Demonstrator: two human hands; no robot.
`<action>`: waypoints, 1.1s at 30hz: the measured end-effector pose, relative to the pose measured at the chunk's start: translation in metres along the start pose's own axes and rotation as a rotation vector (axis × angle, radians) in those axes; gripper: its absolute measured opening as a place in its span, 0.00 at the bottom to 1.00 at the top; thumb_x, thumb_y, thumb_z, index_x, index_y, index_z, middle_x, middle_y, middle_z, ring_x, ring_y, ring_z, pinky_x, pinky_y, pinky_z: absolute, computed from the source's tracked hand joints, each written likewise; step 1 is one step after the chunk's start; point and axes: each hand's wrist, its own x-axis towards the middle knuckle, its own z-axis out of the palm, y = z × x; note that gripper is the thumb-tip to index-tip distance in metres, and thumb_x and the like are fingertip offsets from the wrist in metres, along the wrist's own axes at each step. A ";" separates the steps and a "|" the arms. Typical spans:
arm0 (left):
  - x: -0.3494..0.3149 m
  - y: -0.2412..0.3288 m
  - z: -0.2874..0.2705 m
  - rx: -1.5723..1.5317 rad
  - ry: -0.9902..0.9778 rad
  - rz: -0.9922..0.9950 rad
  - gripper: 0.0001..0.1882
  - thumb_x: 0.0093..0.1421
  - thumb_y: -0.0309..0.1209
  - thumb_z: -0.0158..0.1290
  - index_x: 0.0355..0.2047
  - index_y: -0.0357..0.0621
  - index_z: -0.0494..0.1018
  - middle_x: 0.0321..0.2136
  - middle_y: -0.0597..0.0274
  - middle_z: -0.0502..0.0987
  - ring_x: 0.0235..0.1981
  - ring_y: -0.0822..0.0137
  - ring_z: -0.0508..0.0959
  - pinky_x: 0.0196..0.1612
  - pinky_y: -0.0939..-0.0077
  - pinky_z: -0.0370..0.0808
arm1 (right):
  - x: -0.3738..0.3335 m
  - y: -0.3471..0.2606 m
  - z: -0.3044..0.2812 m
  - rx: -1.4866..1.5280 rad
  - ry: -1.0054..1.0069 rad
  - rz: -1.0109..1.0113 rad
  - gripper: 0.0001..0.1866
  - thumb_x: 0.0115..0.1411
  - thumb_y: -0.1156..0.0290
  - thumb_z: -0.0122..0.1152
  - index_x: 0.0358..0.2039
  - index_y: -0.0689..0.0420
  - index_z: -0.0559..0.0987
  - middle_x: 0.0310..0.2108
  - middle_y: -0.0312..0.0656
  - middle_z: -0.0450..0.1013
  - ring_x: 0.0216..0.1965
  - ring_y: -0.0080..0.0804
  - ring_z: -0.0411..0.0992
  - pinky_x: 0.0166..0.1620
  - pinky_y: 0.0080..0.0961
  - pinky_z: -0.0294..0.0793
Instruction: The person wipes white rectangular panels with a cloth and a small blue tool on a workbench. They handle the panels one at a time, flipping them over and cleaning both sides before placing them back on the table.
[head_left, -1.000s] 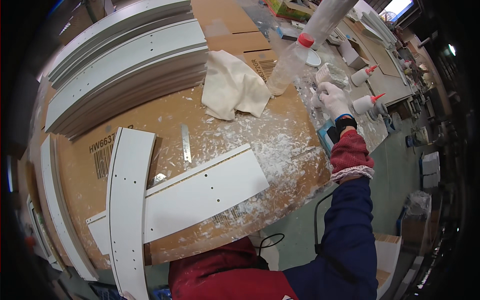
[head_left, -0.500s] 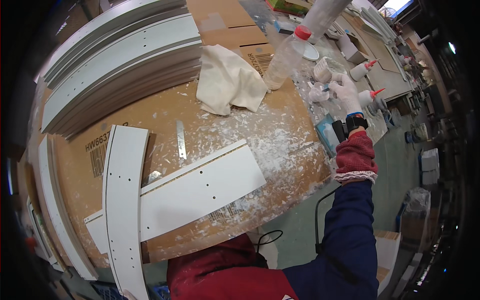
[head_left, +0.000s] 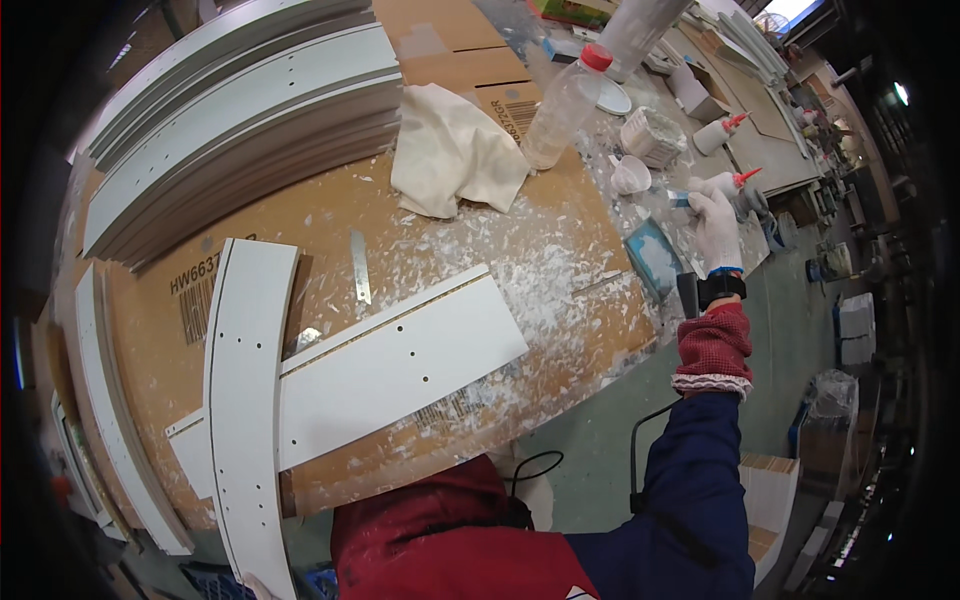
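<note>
Reaching out past the table's right edge, the gloved right hand (head_left: 716, 228) is closed around a white glue bottle with a red nozzle (head_left: 728, 183). The left hand is not seen at all. Two white drilled panels (head_left: 400, 365) are laid crosswise on the cardboard-covered table (head_left: 560, 250), beside a crumpled cloth (head_left: 455, 150) and a clear plastic bottle (head_left: 560, 105).

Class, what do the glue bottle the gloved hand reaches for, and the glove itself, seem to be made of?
Glue bottle: probably soft white plastic, matte, with a red nozzle cap. Glove on the right hand: looks like white knitted fabric, with a ribbed weave and a snug fit.
</note>
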 end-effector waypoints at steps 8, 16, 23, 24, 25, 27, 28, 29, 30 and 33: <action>-0.010 0.040 0.013 -0.638 -0.188 -0.418 0.39 0.58 0.60 0.50 0.60 0.47 0.63 0.56 0.60 0.69 0.55 0.57 0.67 0.59 0.58 0.64 | -0.043 0.031 0.019 -1.221 0.077 -0.192 0.18 0.55 0.65 0.57 0.46 0.55 0.75 0.33 0.46 0.76 0.38 0.37 0.74 0.43 0.31 0.71; -0.015 0.031 0.026 -0.699 -0.121 -0.142 0.30 0.65 0.50 0.47 0.56 0.37 0.65 0.50 0.54 0.72 0.49 0.62 0.73 0.51 0.68 0.72 | -0.059 0.001 0.053 0.281 0.054 0.073 0.13 0.63 0.68 0.57 0.45 0.60 0.74 0.33 0.37 0.74 0.25 0.20 0.66 0.26 0.19 0.68; -0.009 0.035 0.038 -1.073 -0.200 -0.284 0.27 0.64 0.42 0.52 0.56 0.37 0.64 0.49 0.54 0.73 0.48 0.61 0.76 0.50 0.65 0.75 | -0.086 -0.010 0.181 0.354 -0.493 0.093 0.15 0.63 0.67 0.59 0.47 0.61 0.74 0.34 0.38 0.74 0.28 0.20 0.71 0.29 0.19 0.76; -0.006 0.036 0.041 -1.058 -0.168 -0.264 0.26 0.64 0.41 0.53 0.55 0.37 0.64 0.48 0.55 0.73 0.47 0.62 0.76 0.50 0.66 0.75 | -0.088 -0.013 0.204 0.273 -0.572 0.056 0.15 0.62 0.67 0.59 0.47 0.61 0.73 0.34 0.38 0.75 0.28 0.20 0.71 0.29 0.19 0.77; -0.006 0.039 0.038 -1.053 -0.145 -0.262 0.26 0.64 0.41 0.53 0.55 0.37 0.64 0.47 0.55 0.74 0.46 0.63 0.76 0.49 0.66 0.76 | -0.091 -0.014 0.234 0.246 -0.646 0.047 0.15 0.62 0.69 0.59 0.48 0.62 0.73 0.34 0.38 0.75 0.30 0.20 0.72 0.31 0.19 0.78; -0.013 0.050 0.040 -1.036 -0.124 -0.271 0.25 0.63 0.39 0.53 0.54 0.36 0.64 0.46 0.57 0.74 0.45 0.64 0.77 0.48 0.68 0.77 | -0.120 -0.028 0.303 0.137 -0.715 0.009 0.16 0.63 0.69 0.58 0.48 0.64 0.73 0.34 0.39 0.75 0.30 0.20 0.72 0.30 0.19 0.77; -0.014 0.042 0.037 -1.025 -0.111 -0.261 0.25 0.63 0.40 0.53 0.54 0.37 0.65 0.45 0.57 0.74 0.44 0.64 0.77 0.46 0.69 0.78 | -0.135 -0.036 0.335 0.077 -0.742 -0.012 0.16 0.63 0.70 0.57 0.48 0.65 0.73 0.34 0.39 0.75 0.30 0.20 0.72 0.30 0.19 0.76; -0.012 0.032 0.037 -1.015 -0.105 -0.253 0.24 0.63 0.41 0.53 0.53 0.37 0.66 0.45 0.57 0.75 0.43 0.65 0.78 0.45 0.70 0.78 | -0.147 -0.044 0.362 -0.008 -0.777 -0.075 0.15 0.63 0.70 0.57 0.48 0.65 0.73 0.34 0.39 0.75 0.31 0.20 0.72 0.31 0.19 0.76; -0.013 0.025 0.037 -1.002 -0.099 -0.244 0.24 0.63 0.42 0.53 0.52 0.37 0.67 0.44 0.57 0.75 0.42 0.66 0.78 0.44 0.72 0.79 | -0.155 -0.051 0.389 -0.091 -0.809 -0.138 0.15 0.63 0.71 0.56 0.48 0.65 0.73 0.35 0.39 0.75 0.32 0.20 0.72 0.31 0.18 0.75; -0.019 0.034 0.034 -0.951 -0.078 -0.232 0.22 0.64 0.39 0.52 0.52 0.37 0.66 0.44 0.60 0.74 0.41 0.67 0.78 0.43 0.72 0.78 | -0.168 -0.063 0.454 -0.300 -0.861 -0.243 0.14 0.62 0.73 0.55 0.47 0.64 0.74 0.36 0.39 0.76 0.34 0.19 0.73 0.34 0.17 0.74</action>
